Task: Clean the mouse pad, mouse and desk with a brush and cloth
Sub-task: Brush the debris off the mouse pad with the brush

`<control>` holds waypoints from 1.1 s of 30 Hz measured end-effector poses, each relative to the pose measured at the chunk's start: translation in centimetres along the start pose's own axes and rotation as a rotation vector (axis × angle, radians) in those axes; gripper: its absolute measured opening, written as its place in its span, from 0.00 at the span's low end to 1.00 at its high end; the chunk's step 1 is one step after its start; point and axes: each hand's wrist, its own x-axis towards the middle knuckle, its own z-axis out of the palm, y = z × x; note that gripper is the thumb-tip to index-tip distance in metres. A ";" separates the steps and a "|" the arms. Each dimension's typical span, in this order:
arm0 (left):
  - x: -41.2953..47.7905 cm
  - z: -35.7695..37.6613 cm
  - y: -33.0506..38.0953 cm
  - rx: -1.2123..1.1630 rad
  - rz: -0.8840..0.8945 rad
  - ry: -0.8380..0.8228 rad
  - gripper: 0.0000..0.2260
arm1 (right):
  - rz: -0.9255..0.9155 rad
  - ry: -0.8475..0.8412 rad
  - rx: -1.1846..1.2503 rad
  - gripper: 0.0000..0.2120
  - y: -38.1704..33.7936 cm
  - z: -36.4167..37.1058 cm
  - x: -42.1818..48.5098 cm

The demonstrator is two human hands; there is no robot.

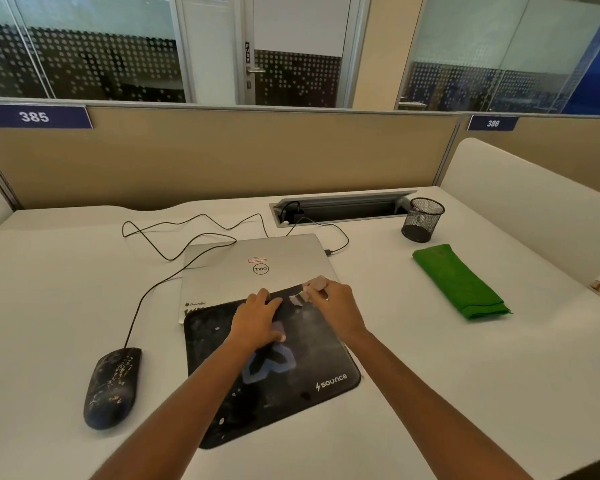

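A black mouse pad [291,386] with white specks lies in front of me, its far edge resting on a closed silver laptop [243,271]. My left hand [257,320] lies flat on the pad with its fingers spread. My right hand [336,306] is closed around a small pale brush [298,298], whose tip touches the pad's far edge. A dark, speckled wired mouse [113,386] sits on the white desk [430,375] to the left of the pad. A folded green cloth [459,284] lies on the desk to the right.
A black mesh pen cup [422,220] stands at the back right beside an open cable hatch [340,207]. Black cables [174,237] loop across the desk behind the laptop. Beige partitions close off the back, and a white divider [520,209] stands on the right.
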 end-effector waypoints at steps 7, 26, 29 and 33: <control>-0.6 0.2 -0.3 0.002 0.030 -0.005 0.36 | 0.242 -0.264 -0.157 0.13 0.5 -1.6 1.2; -0.9 0.9 -1.1 -0.062 0.064 -0.041 0.39 | 0.126 -0.423 -0.019 0.04 1.5 -2.4 -1.5; -0.9 1.0 -1.1 -0.074 0.056 -0.038 0.38 | 0.145 -0.443 -0.053 0.07 0.9 -3.7 -0.4; -1.2 1.2 -1.4 -0.101 0.066 -0.056 0.38 | 0.035 -0.282 -0.009 0.08 -0.1 -2.3 -0.4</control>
